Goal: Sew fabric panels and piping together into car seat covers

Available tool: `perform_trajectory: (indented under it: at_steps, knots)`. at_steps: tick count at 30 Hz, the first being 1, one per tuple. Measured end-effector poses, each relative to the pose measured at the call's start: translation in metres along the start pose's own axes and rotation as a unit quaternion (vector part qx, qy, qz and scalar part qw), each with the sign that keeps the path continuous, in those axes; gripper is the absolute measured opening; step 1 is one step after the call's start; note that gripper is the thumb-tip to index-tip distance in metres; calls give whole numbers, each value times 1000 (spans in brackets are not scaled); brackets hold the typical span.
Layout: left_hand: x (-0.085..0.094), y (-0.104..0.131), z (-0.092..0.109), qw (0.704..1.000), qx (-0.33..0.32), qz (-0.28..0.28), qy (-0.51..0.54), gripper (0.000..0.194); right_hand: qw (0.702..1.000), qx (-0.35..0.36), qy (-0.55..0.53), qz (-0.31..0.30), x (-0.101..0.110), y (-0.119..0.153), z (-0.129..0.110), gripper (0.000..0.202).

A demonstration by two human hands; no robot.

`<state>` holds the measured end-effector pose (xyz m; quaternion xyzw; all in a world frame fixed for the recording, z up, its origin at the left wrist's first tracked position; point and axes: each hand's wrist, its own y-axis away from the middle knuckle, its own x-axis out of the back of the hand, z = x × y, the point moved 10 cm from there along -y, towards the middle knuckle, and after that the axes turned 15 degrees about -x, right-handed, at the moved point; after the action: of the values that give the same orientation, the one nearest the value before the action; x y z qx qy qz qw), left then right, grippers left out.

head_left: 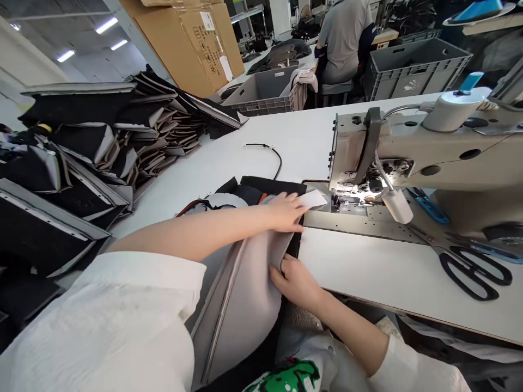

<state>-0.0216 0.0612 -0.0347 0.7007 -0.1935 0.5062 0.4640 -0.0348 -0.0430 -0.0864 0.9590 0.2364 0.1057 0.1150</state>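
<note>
A large grey padded fabric piece with black edging and a raised seam drapes over the table's front edge. My left hand lies on its upper part with fingers stretched out. A small white label sticks out past those fingertips toward the sewing machine. Below, my right hand is closed on the fabric's right edge, thumb on the grey face and the other fingers partly hidden. The needle area, lit by a small lamp, stands just right of the label, apart from both hands.
Black-handled scissors and a blue-handled tool lie at the right. Piled black and grey fabric pieces stand at the left. A thin black cord lies behind the work. Grey crates and a seated person are beyond.
</note>
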Motion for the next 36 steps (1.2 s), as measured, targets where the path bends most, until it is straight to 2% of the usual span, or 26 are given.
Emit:
perform_trajectory:
  at_steps: [2, 3, 4, 5, 7, 8, 10, 13, 15, 18, 21, 26, 30, 32, 36]
  knots:
    - [-42, 9, -30, 998, 44, 27, 25, 74, 991, 79, 105, -12, 8, 11, -8, 23]
    - [-56, 19, -44, 995, 75, 55, 33, 72, 973, 135, 185, -21, 7, 19, -13, 17]
    - [-66, 29, -55, 990, 105, 81, 37, 68, 942, 192, 272, -30, 3, 29, -15, 16]
    - [-73, 38, -62, 986, 129, 103, 38, 64, 902, 242, 357, -34, -3, 37, -14, 23]
    - [-74, 47, -69, 978, 156, 136, 31, 58, 834, 290, 470, -17, -14, 42, -6, 43]
    - [-72, 45, -71, 975, 162, 148, 26, 57, 815, 297, 498, 5, -18, 39, -4, 45]
    - [-62, 33, -75, 971, 166, 170, 20, 56, 797, 297, 522, 67, -25, 31, -5, 34]
    - [-49, 7, -83, 972, 135, 192, 23, 53, 796, 296, 506, 152, -24, 23, -15, 5]
    - [-46, -6, -83, 977, 95, 188, 28, 51, 795, 294, 502, 171, -17, 25, -20, 14]
    - [-52, -10, -73, 986, 62, 152, 38, 52, 780, 290, 528, 171, 3, 38, -22, 13]
    - [-49, -5, -48, 986, 34, 161, 22, 52, 771, 295, 533, 186, 22, 58, -20, 31]
    - [-31, 3, 0, 972, 46, 228, 28, 46, 785, 291, 500, 221, 33, 76, -10, 33]
    - [-27, -5, 33, 978, 35, 199, 48, 44, 806, 301, 456, 227, 33, 83, 0, 33]
    - [-25, -10, 36, 980, 40, 185, 55, 47, 812, 300, 442, 235, 34, 86, 3, 33]
    - [-20, -26, 24, 979, 44, 180, 91, 48, 807, 297, 448, 247, 35, 90, 5, 34]
